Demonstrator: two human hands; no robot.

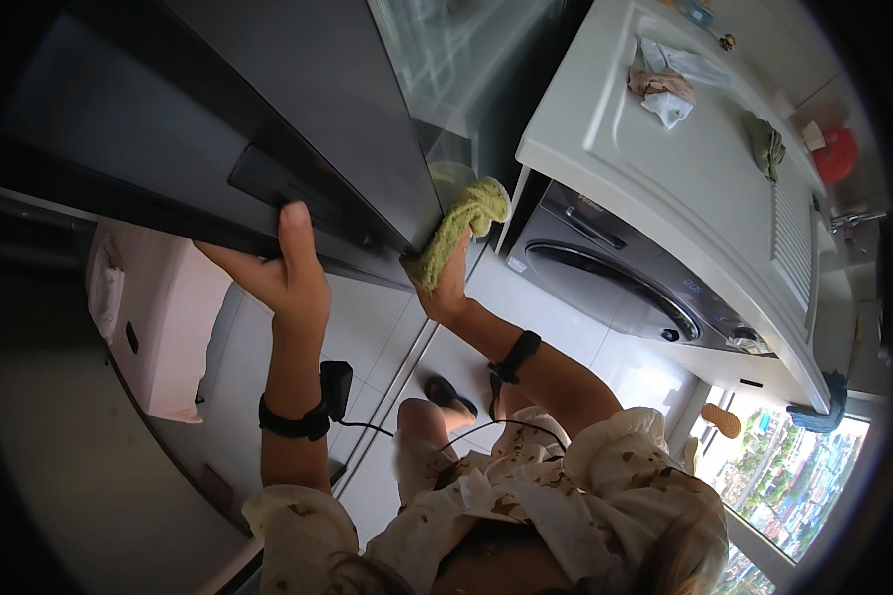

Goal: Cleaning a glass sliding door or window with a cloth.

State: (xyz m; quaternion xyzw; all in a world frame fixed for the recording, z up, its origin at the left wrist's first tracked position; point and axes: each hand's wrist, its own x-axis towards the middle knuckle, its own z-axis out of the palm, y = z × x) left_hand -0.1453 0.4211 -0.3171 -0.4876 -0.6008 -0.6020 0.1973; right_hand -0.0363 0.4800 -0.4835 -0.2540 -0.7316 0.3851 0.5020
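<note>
My left hand grips the edge of a dark sliding door frame, its thumb on the face beside a recessed handle and its fingers behind the edge. With my right hand I hold a green fluffy cloth against the near end of the adjoining dark panel. Part of the cloth covers the fingers. Glass lies beyond the panel.
To the right, a front-loading washing machine stands under a white counter with a washboard sink. Crumpled cloths lie on it. A pink-covered bed is at left. A floor track crosses the tiles; a window is lower right.
</note>
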